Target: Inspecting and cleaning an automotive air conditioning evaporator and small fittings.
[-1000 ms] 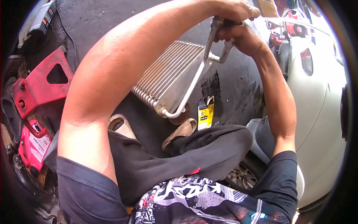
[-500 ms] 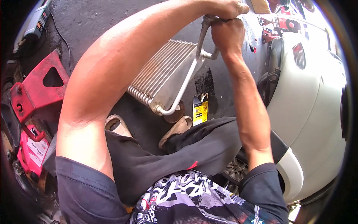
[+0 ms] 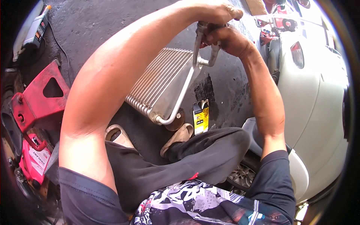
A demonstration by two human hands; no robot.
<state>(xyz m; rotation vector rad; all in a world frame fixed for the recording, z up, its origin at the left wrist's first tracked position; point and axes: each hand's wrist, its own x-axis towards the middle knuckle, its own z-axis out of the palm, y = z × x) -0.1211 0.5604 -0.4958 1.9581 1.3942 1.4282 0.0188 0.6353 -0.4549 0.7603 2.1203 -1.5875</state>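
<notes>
A silver finned evaporator core (image 3: 165,77) stands tilted on the floor ahead of my feet, with bent metal pipes (image 3: 183,90) along its right side. My left arm crosses over it, hiding its left part. At the upper ends of the pipes, my left hand (image 3: 219,14) is closed around the top, its thumb side showing and most fingers hidden. Just below, my right hand (image 3: 229,40) has its fingers curled in by the shorter pipe (image 3: 214,55). What lies between the right fingers is dark and mostly hidden.
A yellow and black carton (image 3: 201,118) stands open near my right sandal (image 3: 179,138). At left are a red metal stand (image 3: 43,88) and a pink coolant jug (image 3: 35,159). A white car body panel (image 3: 315,108) fills the right side. A cable (image 3: 62,45) runs across the floor.
My right hand has turned from a fist with its back up to curled fingers reaching leftward, and its elbow has swung out right. The pipe tops have shifted slightly left and down.
</notes>
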